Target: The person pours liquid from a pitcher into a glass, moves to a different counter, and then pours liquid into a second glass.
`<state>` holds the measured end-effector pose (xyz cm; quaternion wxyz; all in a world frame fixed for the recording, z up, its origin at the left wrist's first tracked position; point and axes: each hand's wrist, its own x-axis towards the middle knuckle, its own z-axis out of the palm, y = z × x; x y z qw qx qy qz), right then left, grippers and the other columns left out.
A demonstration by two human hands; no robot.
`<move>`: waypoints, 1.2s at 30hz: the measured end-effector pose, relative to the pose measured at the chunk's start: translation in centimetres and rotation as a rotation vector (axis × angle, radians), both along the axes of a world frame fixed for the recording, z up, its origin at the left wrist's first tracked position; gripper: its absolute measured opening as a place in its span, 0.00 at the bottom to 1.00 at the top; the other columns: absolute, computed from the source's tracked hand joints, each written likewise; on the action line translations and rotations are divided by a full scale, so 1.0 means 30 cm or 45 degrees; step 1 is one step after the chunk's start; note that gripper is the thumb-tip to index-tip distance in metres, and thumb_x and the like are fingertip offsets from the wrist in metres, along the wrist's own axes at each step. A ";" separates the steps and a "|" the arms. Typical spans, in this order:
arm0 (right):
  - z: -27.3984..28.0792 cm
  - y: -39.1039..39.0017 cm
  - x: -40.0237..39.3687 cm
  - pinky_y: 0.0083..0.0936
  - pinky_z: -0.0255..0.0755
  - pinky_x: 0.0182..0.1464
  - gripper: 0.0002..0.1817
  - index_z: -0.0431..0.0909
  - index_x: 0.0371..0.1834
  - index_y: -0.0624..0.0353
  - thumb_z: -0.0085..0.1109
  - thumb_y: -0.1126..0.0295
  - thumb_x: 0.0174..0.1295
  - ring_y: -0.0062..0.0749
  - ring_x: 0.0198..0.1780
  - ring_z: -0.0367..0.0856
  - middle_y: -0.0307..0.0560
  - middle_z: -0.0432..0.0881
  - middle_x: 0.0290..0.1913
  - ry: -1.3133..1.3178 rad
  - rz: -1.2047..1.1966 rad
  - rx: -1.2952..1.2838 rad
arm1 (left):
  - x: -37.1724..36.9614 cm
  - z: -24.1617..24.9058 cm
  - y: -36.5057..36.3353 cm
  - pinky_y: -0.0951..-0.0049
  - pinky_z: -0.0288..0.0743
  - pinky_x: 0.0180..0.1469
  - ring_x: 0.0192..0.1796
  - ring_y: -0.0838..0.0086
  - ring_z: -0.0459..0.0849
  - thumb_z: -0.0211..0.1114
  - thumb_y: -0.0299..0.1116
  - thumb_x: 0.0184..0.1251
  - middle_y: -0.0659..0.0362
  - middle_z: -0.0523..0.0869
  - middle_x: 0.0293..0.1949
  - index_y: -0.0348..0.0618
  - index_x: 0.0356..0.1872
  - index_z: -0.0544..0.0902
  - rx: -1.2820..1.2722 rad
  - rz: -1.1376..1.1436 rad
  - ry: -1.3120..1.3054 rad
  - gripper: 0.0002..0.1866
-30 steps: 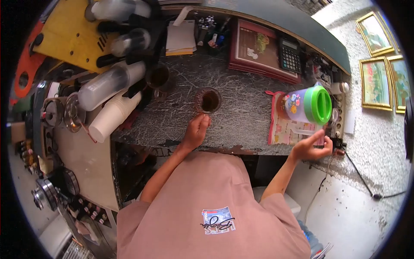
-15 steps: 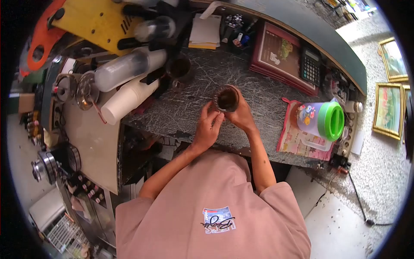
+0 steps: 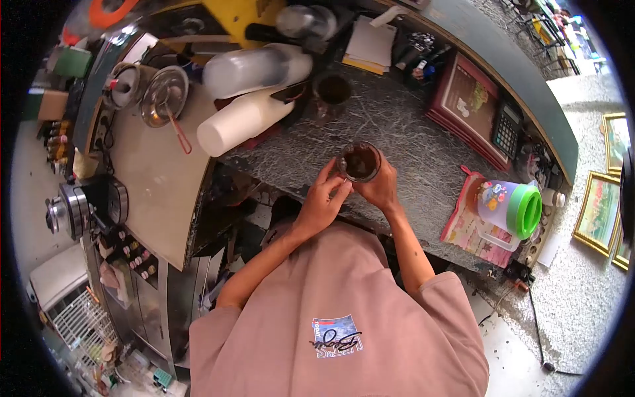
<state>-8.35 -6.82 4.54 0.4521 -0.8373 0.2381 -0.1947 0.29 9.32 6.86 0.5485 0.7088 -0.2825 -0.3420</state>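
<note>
A clear glass (image 3: 359,162) of dark brown drink is held above the counter, close to my body. My right hand (image 3: 379,188) wraps around its right side. At its left side, my left hand (image 3: 324,206) has its fingertips against the glass near the rim; part of the grip is hidden behind it. A second glass (image 3: 332,88) with dark contents stands farther back on the scratched dark counter (image 3: 291,152).
Stacked paper cups (image 3: 238,122) and plastic cups (image 3: 248,69) lie to the left, beside a metal strainer (image 3: 163,97). On the right are a green-lidded jug (image 3: 504,206) on a cloth, dark red menus (image 3: 463,109) and a calculator (image 3: 507,129). Paper (image 3: 370,43) lies at the back.
The camera view has turned, so the counter things appear shifted right and tilted. Both my hands still hold the glass, which now appears slightly lower and to the right in view.
</note>
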 end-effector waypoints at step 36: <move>0.112 1.348 0.843 0.40 0.81 0.56 0.38 0.75 0.63 0.60 0.81 0.65 0.47 0.51 0.58 0.85 0.54 0.85 0.57 0.145 1.275 -0.022 | 0.361 0.043 1.437 0.59 0.65 0.74 0.78 0.49 0.65 0.68 0.36 0.67 0.38 0.58 0.79 0.32 0.37 0.88 -0.052 0.917 -0.007 0.14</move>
